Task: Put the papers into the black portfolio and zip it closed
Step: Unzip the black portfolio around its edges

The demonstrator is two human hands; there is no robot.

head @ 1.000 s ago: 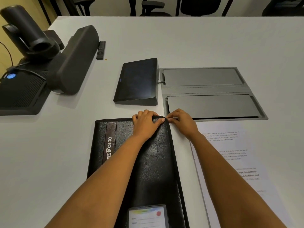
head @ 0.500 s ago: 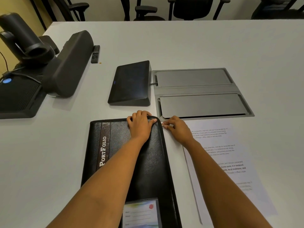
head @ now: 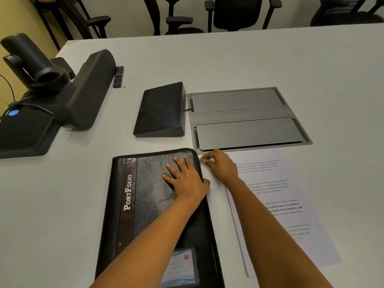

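Portfolio being unzipped, papers not yet inside.

Head view: the black portfolio (head: 153, 204) is held flat on the tabletop (head: 270, 59) under the left hand (head: 185, 179), its fingers (head: 173, 170) spread. The zipper pull (head: 201, 161) is pinched by the right hand (head: 221, 165) at the far corner. The papers (head: 291, 215) lie just right of those fingers; opening, loading and zipping are judged to remain.

Portfolio (head: 149, 204) near end cut off by the bottom edge; its clear ID pocket (head: 179, 267) partly covered by the left forearm, card text blurred. Zip pull hidden between right hand (head: 220, 165) fingers beside the portfolio's far right corner. Papers (head: 291, 215) right of the portfolio partly covered by right forearm; print mostly too small to be read.
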